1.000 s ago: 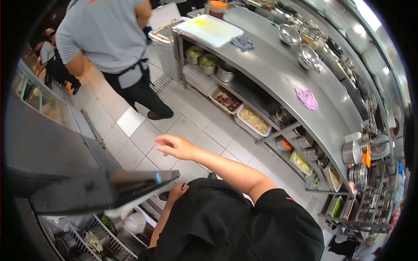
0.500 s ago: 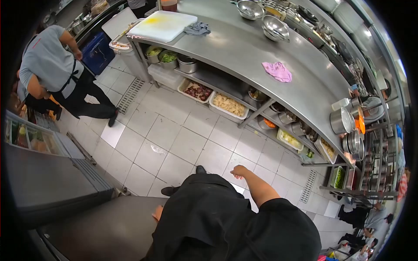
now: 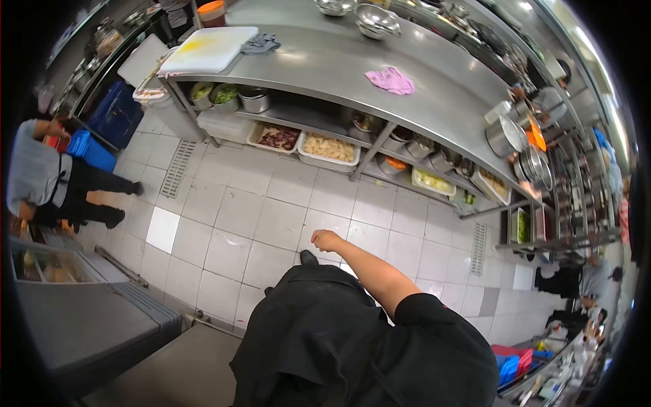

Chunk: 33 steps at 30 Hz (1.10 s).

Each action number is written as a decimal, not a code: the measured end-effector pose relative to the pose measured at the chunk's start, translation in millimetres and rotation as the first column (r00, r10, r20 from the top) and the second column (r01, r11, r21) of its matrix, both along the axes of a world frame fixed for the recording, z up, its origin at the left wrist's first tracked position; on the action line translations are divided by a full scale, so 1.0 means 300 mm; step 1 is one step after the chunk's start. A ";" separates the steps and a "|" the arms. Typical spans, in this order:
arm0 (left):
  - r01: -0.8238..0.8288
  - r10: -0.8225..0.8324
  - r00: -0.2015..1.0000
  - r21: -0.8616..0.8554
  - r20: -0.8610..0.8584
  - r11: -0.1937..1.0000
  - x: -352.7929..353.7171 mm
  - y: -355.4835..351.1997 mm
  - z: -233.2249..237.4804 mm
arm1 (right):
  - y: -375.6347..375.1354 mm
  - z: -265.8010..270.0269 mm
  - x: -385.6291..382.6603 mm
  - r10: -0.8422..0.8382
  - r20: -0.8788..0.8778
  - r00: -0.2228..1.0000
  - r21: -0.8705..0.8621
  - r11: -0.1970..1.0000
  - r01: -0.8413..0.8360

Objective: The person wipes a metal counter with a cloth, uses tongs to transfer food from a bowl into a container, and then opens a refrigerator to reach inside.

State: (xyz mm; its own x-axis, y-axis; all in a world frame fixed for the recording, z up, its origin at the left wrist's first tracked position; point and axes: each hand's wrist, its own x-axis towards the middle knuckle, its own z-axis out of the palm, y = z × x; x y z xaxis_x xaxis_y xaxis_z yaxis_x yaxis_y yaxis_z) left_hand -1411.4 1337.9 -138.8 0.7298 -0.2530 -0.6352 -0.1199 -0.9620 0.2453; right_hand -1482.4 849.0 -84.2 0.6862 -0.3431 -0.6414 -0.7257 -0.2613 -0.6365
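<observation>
My right hand hangs over the tiled floor, in front of my black apron, with its fingers curled in. Whether anything is inside the curled fingers is too small to tell. My left hand is out of sight. Beyond my right hand stands a long steel counter with a pink cloth, a grey cloth and a white cutting board on top. On its lower shelf are a tray of pale food and a tray of dark red food.
A person in a grey shirt stands at the left, near a blue bin. Steel bowls and pots sit on the counter. A grey steel unit is at the lower left. More people are at the far right.
My right hand has moved left in the view and my left hand has gone out of sight. The counter also appears farther left. The person at the left has moved toward the left edge.
</observation>
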 end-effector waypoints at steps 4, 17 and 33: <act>0.085 -0.090 0.991 -0.050 -0.098 0.995 0.070 0.096 -0.041 | 0.140 -0.047 -0.113 0.081 -0.201 0.976 -0.060 0.994 -0.095; 0.325 -0.417 0.856 -0.309 -0.307 0.894 0.482 0.052 -0.058 | 0.564 -0.079 -0.616 -0.348 -0.434 0.831 0.057 0.910 0.411; 0.078 -0.839 -0.109 -0.846 -0.533 0.527 0.238 -0.647 0.812 | 0.603 -0.013 -0.522 -0.429 -0.288 0.856 -0.022 0.897 0.442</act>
